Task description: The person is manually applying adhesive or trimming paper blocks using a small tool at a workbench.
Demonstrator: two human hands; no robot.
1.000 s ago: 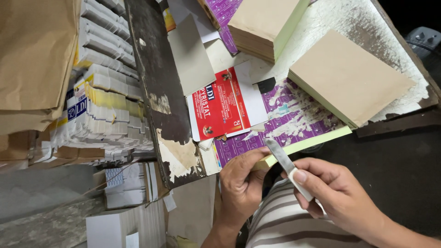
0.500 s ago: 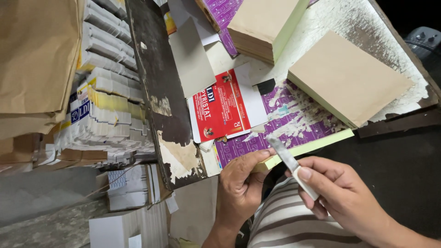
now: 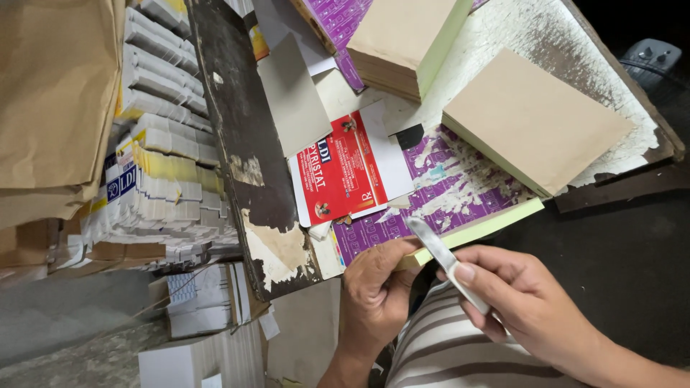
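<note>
The bench (image 3: 618,108) and its brown paper stacks (image 3: 535,118) lie as before. My left hand (image 3: 377,287) still pinches the pale green sheet's (image 3: 474,231) near edge; my right hand (image 3: 521,302) keeps gripping the flat metal blade (image 3: 438,251), now slightly nearer the sheet.

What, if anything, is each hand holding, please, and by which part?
The right hand grips a slim metal blade by its lower handle end. The left hand pinches the near edge of a pale green card stack.
</note>
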